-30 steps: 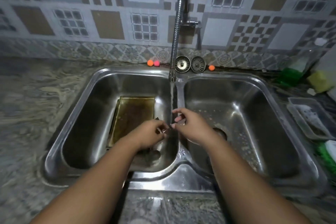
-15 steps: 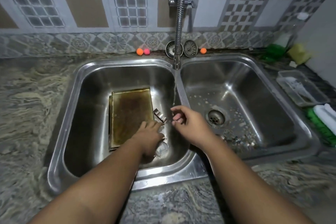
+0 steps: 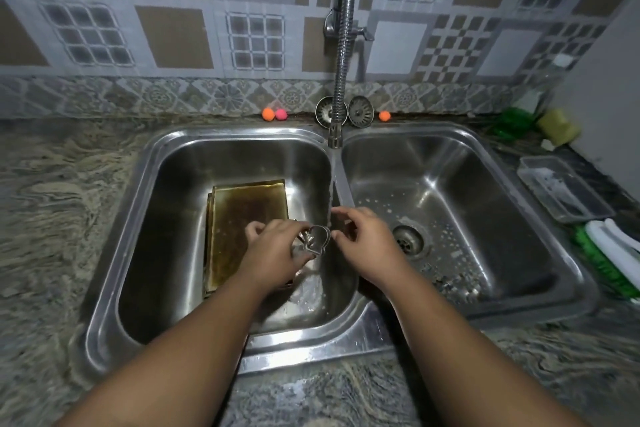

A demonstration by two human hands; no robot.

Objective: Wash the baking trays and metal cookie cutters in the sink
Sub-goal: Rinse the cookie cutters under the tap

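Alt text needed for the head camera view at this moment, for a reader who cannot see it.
A person's left hand holds a metal cookie cutter over the left basin of a double steel sink, beside a thin stream from the tap, with the right hand open close by. Stained baking trays lie stacked in that basin.

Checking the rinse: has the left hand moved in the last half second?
Yes. The left hand has lifted off the baking trays, raising a cookie cutter rightward toward the water stream near the sink divider.
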